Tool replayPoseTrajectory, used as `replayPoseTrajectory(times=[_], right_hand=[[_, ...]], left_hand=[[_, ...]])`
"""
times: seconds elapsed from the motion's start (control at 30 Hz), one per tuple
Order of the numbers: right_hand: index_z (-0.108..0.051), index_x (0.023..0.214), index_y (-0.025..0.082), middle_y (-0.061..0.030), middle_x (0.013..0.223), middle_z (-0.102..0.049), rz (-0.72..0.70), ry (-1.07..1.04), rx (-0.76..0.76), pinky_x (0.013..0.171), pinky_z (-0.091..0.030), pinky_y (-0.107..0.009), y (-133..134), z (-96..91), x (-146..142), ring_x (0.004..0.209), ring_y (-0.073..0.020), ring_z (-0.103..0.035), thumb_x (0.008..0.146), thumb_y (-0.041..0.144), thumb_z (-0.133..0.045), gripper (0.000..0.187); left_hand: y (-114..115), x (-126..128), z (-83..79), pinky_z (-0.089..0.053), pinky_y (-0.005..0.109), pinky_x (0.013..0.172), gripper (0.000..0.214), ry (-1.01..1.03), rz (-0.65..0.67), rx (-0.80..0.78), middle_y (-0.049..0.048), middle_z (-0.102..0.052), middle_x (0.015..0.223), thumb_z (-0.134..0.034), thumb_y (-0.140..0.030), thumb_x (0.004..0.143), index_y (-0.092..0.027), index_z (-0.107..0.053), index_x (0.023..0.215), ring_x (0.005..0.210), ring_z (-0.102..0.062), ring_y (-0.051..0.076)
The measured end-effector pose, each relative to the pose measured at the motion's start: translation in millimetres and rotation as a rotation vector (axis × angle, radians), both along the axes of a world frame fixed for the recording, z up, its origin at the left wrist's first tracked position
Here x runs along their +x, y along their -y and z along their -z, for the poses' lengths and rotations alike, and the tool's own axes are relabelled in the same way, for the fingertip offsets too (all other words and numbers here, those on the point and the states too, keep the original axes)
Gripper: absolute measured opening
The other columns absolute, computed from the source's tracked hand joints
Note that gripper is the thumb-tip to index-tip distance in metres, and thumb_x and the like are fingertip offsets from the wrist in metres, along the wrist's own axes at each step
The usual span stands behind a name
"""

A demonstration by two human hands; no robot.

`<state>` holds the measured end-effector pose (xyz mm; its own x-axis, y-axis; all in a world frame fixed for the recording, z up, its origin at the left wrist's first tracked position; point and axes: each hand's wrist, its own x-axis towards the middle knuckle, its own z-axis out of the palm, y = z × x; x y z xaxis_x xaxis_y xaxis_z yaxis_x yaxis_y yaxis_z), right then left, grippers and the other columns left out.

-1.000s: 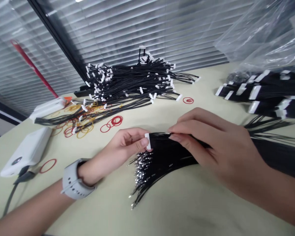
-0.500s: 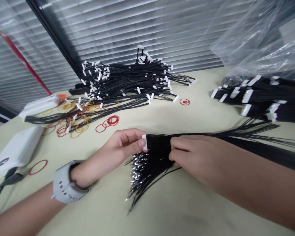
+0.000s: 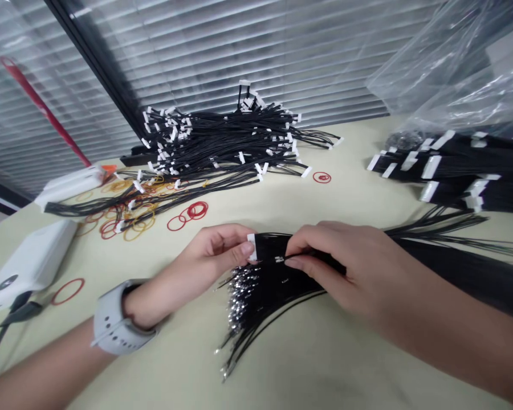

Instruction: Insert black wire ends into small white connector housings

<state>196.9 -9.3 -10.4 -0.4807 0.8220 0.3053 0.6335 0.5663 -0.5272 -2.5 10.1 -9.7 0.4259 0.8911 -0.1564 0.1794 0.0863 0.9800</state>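
My left hand [image 3: 214, 256], with a grey watch on its wrist, pinches a small white connector [image 3: 251, 246] between thumb and fingers. Black wires run from that connector to the right. My right hand [image 3: 346, 267] pinches one thin black wire with a metal tip [image 3: 279, 259] just right of the connector. Below both hands lies a fanned bundle of loose black wires [image 3: 256, 302] with shiny metal ends pointing left and down.
A heap of finished black wire sets [image 3: 222, 145] with white connectors lies at the back. Red and yellow rubber bands [image 3: 141, 216] are scattered at the left. White devices [image 3: 29, 262] sit at the left edge. Bundled wire sets [image 3: 457, 165] and clear plastic bags [image 3: 453, 62] are at the right.
My right hand lifted out of the loose bundle and came left with one wire tip pinched, close to the connector. My left hand stayed put.
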Motion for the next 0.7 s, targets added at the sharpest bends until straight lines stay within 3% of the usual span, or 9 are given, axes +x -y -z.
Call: replayPoseTrajectory(times=[0.1,0.3,0.5,0.7], right_hand=[[-0.059,0.074,0.022,0.0057,0.065,-0.061,0.031,-0.081,-0.095,0.053,-0.037,-0.021,0,1.7,-3,0.054,-0.0075,-0.051,0.081,0.019,-0.051,0.011],[-0.058,0.075,0.022,0.0035,0.068,-0.062,0.185,-0.058,-0.059,0.048,-0.036,-0.022,-4,4.6,2,0.053,-0.0086,-0.051,0.079,0.021,-0.050,0.009],[-0.055,0.069,0.022,0.0070,0.055,-0.056,0.196,-0.011,-0.122,0.038,-0.031,-0.019,-5,-1.0,9,0.042,-0.0056,-0.044,0.078,0.025,-0.050,0.011],[-0.050,0.061,0.021,0.0072,0.049,-0.050,0.166,0.060,-0.077,0.035,-0.027,-0.019,-8,-6.0,15,0.037,-0.0045,-0.039,0.077,0.022,-0.051,0.016]], left_hand=[[0,0,1.1,-0.042,0.018,0.061,0.005,0.015,-0.023,0.000,-0.0007,-0.060,0.068,-0.059,-0.016,0.078,-0.013,-0.063,0.079,0.063,-0.053,0.008],[0,-2,3.5,-0.043,0.017,0.065,0.005,0.030,-0.052,0.046,-0.0007,-0.061,0.070,-0.057,-0.016,0.080,-0.014,-0.063,0.080,0.067,-0.055,0.008],[-1,-6,7.1,-0.042,0.018,0.067,0.009,-0.008,-0.018,0.064,-0.0002,-0.061,0.074,-0.056,-0.021,0.082,-0.015,-0.063,0.083,0.070,-0.055,0.008],[0,-7,5.9,-0.042,0.018,0.069,0.011,-0.018,-0.016,0.047,-0.0001,-0.060,0.076,-0.054,-0.023,0.084,-0.016,-0.062,0.085,0.072,-0.055,0.009]])
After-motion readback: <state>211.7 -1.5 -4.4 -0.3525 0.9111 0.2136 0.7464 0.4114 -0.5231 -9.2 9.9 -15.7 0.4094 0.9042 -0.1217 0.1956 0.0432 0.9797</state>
